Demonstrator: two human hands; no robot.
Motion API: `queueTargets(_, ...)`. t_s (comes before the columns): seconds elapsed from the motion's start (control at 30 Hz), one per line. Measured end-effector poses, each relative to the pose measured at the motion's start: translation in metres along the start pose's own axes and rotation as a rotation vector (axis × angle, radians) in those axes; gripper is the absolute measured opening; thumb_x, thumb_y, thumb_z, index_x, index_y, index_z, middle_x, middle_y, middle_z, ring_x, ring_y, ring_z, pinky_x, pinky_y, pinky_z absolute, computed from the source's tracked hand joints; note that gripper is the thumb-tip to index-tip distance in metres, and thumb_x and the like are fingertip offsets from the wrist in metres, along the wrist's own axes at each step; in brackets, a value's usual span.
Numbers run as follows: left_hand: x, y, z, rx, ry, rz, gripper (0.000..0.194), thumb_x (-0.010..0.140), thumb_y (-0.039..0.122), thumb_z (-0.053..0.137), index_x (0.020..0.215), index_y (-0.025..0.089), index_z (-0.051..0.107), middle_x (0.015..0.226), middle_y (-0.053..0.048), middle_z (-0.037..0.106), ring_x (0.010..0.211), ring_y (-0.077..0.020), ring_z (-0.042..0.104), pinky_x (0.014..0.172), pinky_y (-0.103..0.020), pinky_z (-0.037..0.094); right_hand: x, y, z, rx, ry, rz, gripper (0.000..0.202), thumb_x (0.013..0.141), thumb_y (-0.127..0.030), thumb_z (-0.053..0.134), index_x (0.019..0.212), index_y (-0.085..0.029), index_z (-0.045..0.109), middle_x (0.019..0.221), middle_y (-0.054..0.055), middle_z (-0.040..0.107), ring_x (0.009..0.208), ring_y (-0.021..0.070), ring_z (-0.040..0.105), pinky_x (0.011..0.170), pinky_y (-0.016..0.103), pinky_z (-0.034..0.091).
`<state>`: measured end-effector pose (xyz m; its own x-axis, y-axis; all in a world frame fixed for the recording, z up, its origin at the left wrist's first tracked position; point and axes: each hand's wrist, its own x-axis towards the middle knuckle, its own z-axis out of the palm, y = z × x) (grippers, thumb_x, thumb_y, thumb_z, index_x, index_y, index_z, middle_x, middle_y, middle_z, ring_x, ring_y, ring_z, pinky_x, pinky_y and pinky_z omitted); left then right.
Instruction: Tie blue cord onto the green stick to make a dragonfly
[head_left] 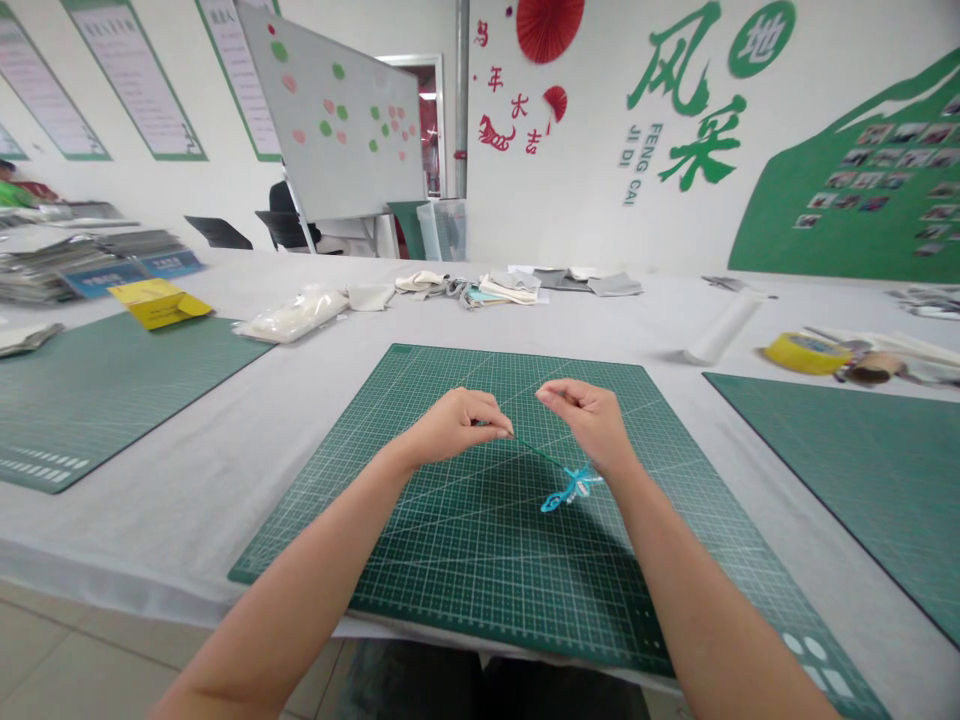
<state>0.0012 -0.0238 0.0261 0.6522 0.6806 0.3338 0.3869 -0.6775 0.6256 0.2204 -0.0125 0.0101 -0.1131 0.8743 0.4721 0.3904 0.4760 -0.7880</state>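
Observation:
Between the fingertips of my left hand (459, 426) is the end of a thin green stem (538, 450). The stem slants down to the right and ends in a bright blue flower (576, 486) with looped petals and a pale centre. My right hand (589, 420) is raised just beyond the flower, thumb and fingers pinched together. Whatever that pinch holds, if anything, is too small to make out. Both hands are over a green gridded cutting mat (480, 570), which lies on the white-covered table.
More cutting mats lie left (112, 390) and right (840, 450). Farther back are a yellow folded card (161, 303), a clear plastic bag (294, 315), folded cloth pieces (510, 287) and a yellow tape roll (806, 353). A whiteboard (352, 120) stands behind the table.

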Motion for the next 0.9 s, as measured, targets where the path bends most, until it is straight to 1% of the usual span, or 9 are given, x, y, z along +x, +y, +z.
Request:
queueTargets(0.1, -0.001, 0.004, -0.003, -0.136, 0.042, -0.034, 0.019, 0.085, 0.029, 0.058, 0.086, 0.019, 0.073, 0.079, -0.004, 0.067, 0.077, -0.0147, 0.06, 0.072, -0.026, 0.044, 0.004, 0.009, 0.001, 0.12, -0.04, 0.094, 0.027, 0.076, -0.044, 0.063, 0.077, -0.017, 0.069, 0.049, -0.005, 0.039, 0.047, 0.0088, 0.029, 0.047, 0.025, 0.023)
queueTargets(0.2, -0.002, 0.009, -0.003, -0.223, 0.106, -0.058, 0.017, 0.084, 0.029, 0.059, 0.085, 0.019, 0.073, 0.081, -0.004, 0.066, 0.078, -0.0146, 0.06, 0.073, -0.026, 0.045, 0.005, 0.018, 0.008, 0.197, -0.069, 0.177, 0.029, 0.072, -0.045, 0.065, 0.076, -0.016, 0.068, 0.046, -0.006, 0.035, 0.044, 0.0081, 0.026, 0.045, 0.025, 0.021)
queueTargets(0.3, -0.002, 0.009, -0.001, -0.291, 0.196, -0.108, 0.017, 0.081, 0.03, 0.062, 0.083, 0.018, 0.073, 0.081, -0.004, 0.066, 0.078, -0.0149, 0.059, 0.074, -0.027, 0.045, 0.004, 0.025, 0.018, 0.242, -0.105, 0.201, 0.029, 0.07, -0.045, 0.066, 0.073, -0.016, 0.067, 0.05, -0.004, 0.042, 0.046, 0.0086, 0.03, 0.045, 0.024, 0.023)
queueTargets(0.37, 0.0, 0.005, 0.001, -0.335, 0.284, -0.155, 0.016, 0.08, 0.031, 0.063, 0.081, 0.018, 0.073, 0.08, -0.004, 0.066, 0.078, -0.0153, 0.059, 0.075, -0.028, 0.045, 0.002, 0.027, 0.024, 0.24, -0.137, 0.184, 0.028, 0.069, -0.044, 0.066, 0.072, -0.016, 0.067, 0.056, -0.002, 0.05, 0.051, 0.0098, 0.037, 0.048, 0.024, 0.028)
queueTargets(0.43, 0.001, -0.001, 0.003, -0.407, 0.4, -0.212, 0.016, 0.077, 0.031, 0.065, 0.081, 0.017, 0.073, 0.083, -0.005, 0.068, 0.082, -0.0162, 0.059, 0.077, -0.029, 0.045, -0.001, 0.025, 0.028, 0.203, -0.168, 0.167, 0.025, 0.07, -0.041, 0.065, 0.072, -0.016, 0.066, 0.061, -0.001, 0.053, 0.055, 0.011, 0.041, 0.052, 0.025, 0.032)
queueTargets(0.53, 0.004, -0.008, 0.006, -0.485, 0.58, -0.326, 0.018, 0.074, 0.031, 0.066, 0.081, 0.016, 0.072, 0.083, -0.005, 0.07, 0.082, -0.017, 0.06, 0.079, -0.031, 0.046, -0.006, 0.016, 0.032, 0.113, -0.197, 0.15, 0.021, 0.075, -0.037, 0.061, 0.071, -0.017, 0.066, 0.055, -0.004, 0.048, 0.053, 0.0106, 0.038, 0.052, 0.024, 0.031)
queueTargets(0.6, 0.005, -0.011, 0.006, -0.486, 0.66, -0.394, 0.019, 0.073, 0.031, 0.066, 0.08, 0.015, 0.072, 0.08, -0.005, 0.07, 0.079, -0.017, 0.06, 0.078, -0.031, 0.046, -0.009, 0.008, 0.032, 0.047, -0.205, 0.115, 0.02, 0.077, -0.035, 0.059, 0.071, -0.018, 0.066, 0.051, -0.005, 0.043, 0.05, 0.0105, 0.037, 0.051, 0.024, 0.029)
queueTargets(0.7, 0.005, -0.012, 0.006, -0.476, 0.713, -0.455, 0.02, 0.071, 0.031, 0.066, 0.078, 0.014, 0.073, 0.078, -0.005, 0.07, 0.077, -0.0169, 0.06, 0.076, -0.031, 0.046, -0.013, -0.001, 0.034, -0.06, -0.211, 0.043, 0.019, 0.08, -0.032, 0.056, 0.071, -0.019, 0.066, 0.051, -0.005, 0.045, 0.05, 0.011, 0.04, 0.051, 0.024, 0.03)
queueTargets(0.9, 0.004, -0.016, 0.007, -0.455, 0.725, -0.457, 0.019, 0.071, 0.031, 0.066, 0.076, 0.014, 0.072, 0.076, -0.005, 0.07, 0.077, -0.0165, 0.061, 0.079, -0.031, 0.046, -0.02, -0.008, 0.039, -0.181, -0.252, -0.065, 0.019, 0.084, -0.027, 0.052, 0.074, -0.021, 0.067, 0.057, -0.004, 0.057, 0.054, 0.0114, 0.049, 0.055, 0.024, 0.033)
